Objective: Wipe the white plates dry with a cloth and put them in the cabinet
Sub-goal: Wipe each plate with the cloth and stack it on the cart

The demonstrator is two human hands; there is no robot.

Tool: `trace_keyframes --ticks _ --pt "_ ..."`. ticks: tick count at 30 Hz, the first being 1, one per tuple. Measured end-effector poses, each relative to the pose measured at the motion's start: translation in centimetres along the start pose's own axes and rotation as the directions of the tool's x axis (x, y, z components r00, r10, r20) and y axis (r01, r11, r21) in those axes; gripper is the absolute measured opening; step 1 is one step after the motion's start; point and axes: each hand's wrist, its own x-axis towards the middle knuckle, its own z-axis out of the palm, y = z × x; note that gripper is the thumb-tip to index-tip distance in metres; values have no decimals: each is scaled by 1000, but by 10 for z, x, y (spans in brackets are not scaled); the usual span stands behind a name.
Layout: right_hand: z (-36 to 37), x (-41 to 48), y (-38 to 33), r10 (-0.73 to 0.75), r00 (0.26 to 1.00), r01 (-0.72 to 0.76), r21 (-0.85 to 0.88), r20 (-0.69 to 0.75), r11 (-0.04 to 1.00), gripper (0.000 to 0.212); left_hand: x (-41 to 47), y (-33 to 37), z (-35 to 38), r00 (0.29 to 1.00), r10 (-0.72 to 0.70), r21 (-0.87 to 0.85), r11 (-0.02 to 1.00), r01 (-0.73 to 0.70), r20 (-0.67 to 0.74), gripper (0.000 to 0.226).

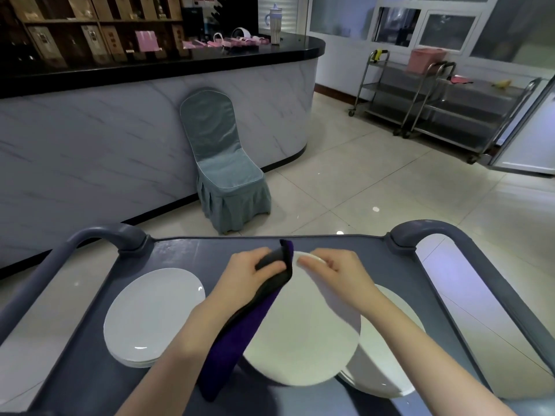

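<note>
I am counting one white plate (303,334) in my hands, two plate stacks on the grey cart (186,253), a left stack (153,313) and a right stack (387,349), and one purple cloth (240,334). My left grip (249,274) is curling tight round the folded cloth, pressing it on the plate's far rim. My right grip (339,271) is pinching that rim just beside it, fingers bent. The plate is tilting above the cart, covering part of the right stack; I am failing to count the plates in either stack.
</note>
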Motion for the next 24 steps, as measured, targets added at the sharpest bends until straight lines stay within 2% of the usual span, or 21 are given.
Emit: trace_keyframes --ticks 3,4,6,8,9,10,11,13,15,17,19,22,24 --pt "-10 5 3 108 969 -77 142 -223 987 51 1 -5 -4 966 -127 -140 985 96 -226 17" --pt "-8 7 4 179 931 -104 239 -317 965 52 0 -6 -1 928 -202 -228 965 133 -312 19" --pt "12 7 -1 366 802 -93 507 -472 857 53 -4 -2 14 806 -418 -484 854 192 -418 23" --pt "40 4 -7 521 640 -57 642 -565 765 50 -10 5 33 662 -612 -686 700 200 -432 23" --pt "51 2 -6 559 590 -62 657 -583 751 46 -14 6 41 612 -670 -748 638 185 -420 21" --pt "59 -2 -3 574 583 -72 668 -575 741 41 -17 7 45 587 -700 -782 599 170 -408 21" --pt "61 -5 1 569 610 -94 662 -552 744 37 -18 6 44 582 -704 -788 592 166 -406 22" --pt "53 -8 12 504 710 -171 574 -491 801 31 -19 3 35 606 -663 -741 649 172 -440 22" --pt "31 -6 20 397 825 -209 437 -401 875 22 -17 -4 20 661 -565 -636 753 169 -493 20" --pt "3 3 19 284 913 -186 322 -291 928 11 -14 -9 6 751 -411 -457 874 163 -517 24" --pt "-18 16 9 142 981 -119 166 -134 979 10 -9 -12 -5 866 -221 -256 960 112 -449 28" --pt "-20 28 -9 -11 987 23 -72 162 997 22 0 -4 -9 974 23 -97 994 -46 -224 32" --pt "-11 29 -12 -62 978 93 -149 201 984 40 2 0 -4 987 89 -56 994 -97 -131 30"
